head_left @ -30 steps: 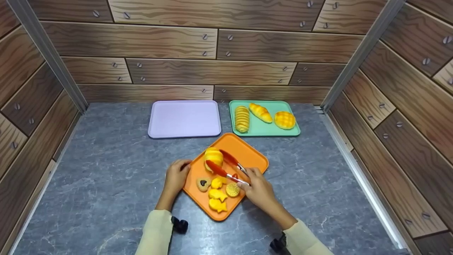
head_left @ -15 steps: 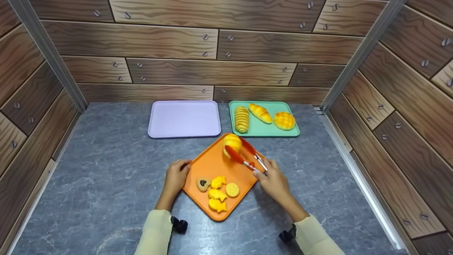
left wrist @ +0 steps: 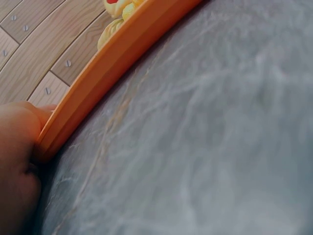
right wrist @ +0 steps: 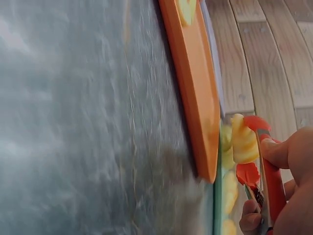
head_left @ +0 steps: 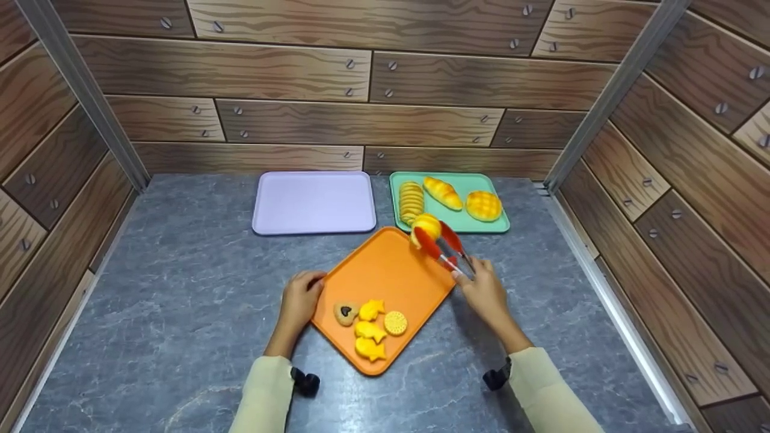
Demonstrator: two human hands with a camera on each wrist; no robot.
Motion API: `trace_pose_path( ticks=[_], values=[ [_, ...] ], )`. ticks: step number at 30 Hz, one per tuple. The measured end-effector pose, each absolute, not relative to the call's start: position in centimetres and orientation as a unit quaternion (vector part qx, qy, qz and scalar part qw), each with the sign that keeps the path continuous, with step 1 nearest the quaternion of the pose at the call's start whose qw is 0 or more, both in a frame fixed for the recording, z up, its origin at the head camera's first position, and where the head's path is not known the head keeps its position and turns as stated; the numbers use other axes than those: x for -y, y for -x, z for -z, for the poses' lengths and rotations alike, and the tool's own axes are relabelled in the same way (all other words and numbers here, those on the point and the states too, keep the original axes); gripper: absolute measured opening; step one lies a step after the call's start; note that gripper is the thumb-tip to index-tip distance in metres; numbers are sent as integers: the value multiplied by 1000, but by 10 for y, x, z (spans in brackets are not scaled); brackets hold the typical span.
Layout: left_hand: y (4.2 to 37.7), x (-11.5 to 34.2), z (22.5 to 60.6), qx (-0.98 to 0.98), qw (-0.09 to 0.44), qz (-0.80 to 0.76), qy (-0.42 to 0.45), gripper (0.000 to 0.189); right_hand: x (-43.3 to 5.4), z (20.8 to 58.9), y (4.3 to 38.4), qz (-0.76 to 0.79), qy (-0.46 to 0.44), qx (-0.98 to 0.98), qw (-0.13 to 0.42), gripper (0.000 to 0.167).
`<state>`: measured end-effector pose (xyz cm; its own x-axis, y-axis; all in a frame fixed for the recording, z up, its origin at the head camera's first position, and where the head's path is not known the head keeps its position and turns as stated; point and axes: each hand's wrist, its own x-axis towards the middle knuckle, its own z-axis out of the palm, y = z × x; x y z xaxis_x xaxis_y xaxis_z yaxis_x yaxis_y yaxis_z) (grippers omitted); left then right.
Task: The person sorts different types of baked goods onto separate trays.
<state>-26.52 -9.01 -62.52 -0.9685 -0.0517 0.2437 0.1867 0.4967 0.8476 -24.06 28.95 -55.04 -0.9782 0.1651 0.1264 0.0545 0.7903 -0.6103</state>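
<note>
My right hand (head_left: pixel 486 296) grips a pair of red-tipped tongs (head_left: pixel 428 244). Between the tong tips is a striped yellow bread roll (head_left: pixel 426 225), raised over the far right edge of the orange tray (head_left: pixel 385 270), near the green tray's front rim. The right wrist view shows the thumb pressed along the tongs (right wrist: pixel 275 188) and the roll (right wrist: pixel 244 142) at their tips. My left hand (head_left: pixel 299 305) pinches the orange tray's left edge; in the left wrist view that rim (left wrist: pixel 93 93) runs between thumb and fingers. Three yellow fish-shaped pieces (head_left: pixel 370 331), a heart-centred cookie (head_left: pixel 344 313) and a round biscuit (head_left: pixel 395 323) lie on this tray.
At the back right, the green tray (head_left: pixel 475 227) bears a ridged loaf (head_left: pixel 411 201), a croissant-like bread (head_left: pixel 443 192) and a round bun (head_left: pixel 483 205). A lilac tray (head_left: pixel 313 204) lies to its left. Wood-patterned walls (head_left: pixel 289 75) enclose the grey tabletop (head_left: pixel 180 288).
My right hand has carried the tongs and the roll from the orange tray's left part rightward and away, toward the green tray. The left hand and orange tray have stayed in place.
</note>
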Motion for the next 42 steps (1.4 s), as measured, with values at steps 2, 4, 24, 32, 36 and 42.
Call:
trace_pose_path(
  ticks=[2,4,24,32,36,42],
  values=[
    [265,90,625,859,114,499,37,17,-295,552,247,-320,74,941,80,62],
    [265,90,625,860,113,496,37,17,-300,554,253,-323,88,939,76,61],
    [266,92,627,858,114,500,35,17,-306,555,303,-297,124,946,48,59],
    [266,92,626,858,108,500,32,18,-305,557,316,-287,129,949,30,72],
    [266,91,626,860,112,497,34,17,-305,558,320,-285,130,949,32,74],
    [266,90,626,860,112,497,34,16,-304,559,325,-285,138,948,31,70]
  ],
)
